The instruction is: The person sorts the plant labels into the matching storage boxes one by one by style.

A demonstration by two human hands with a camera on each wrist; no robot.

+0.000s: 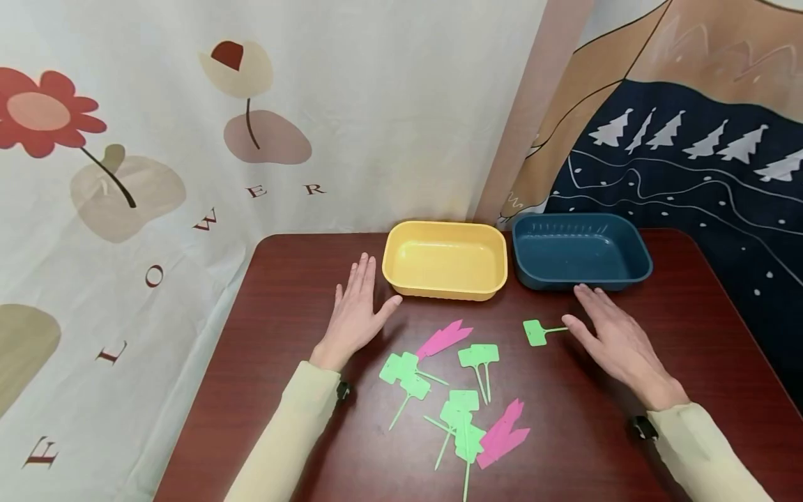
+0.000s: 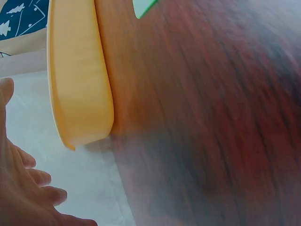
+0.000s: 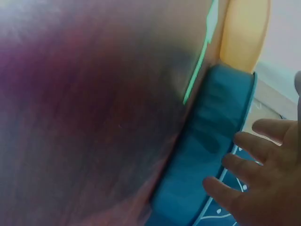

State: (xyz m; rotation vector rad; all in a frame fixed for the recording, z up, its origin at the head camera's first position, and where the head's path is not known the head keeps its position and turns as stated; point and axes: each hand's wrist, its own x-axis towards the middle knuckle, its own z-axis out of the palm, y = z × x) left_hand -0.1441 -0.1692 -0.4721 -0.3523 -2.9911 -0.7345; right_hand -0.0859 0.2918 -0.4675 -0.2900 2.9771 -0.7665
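My left hand has its fingers stretched out beside the left end of a yellow plastic basin and holds nothing. Over on the right, my right hand is also empty, its fingers straight and pointing at the front wall of a dark blue basin. A single green T-shaped plant label lies just left of the right thumb. Between the arms lie several more green plant labels in loose groups, some overlapping. Two bunches of pink pointed strips, an upper bunch and a lower bunch, lie among them.
Both basins stand side by side at the back edge of a dark red wooden table, with nothing visible inside. Behind hangs a pale curtain with flower prints, and a dark blue cloth with white trees is at the right.
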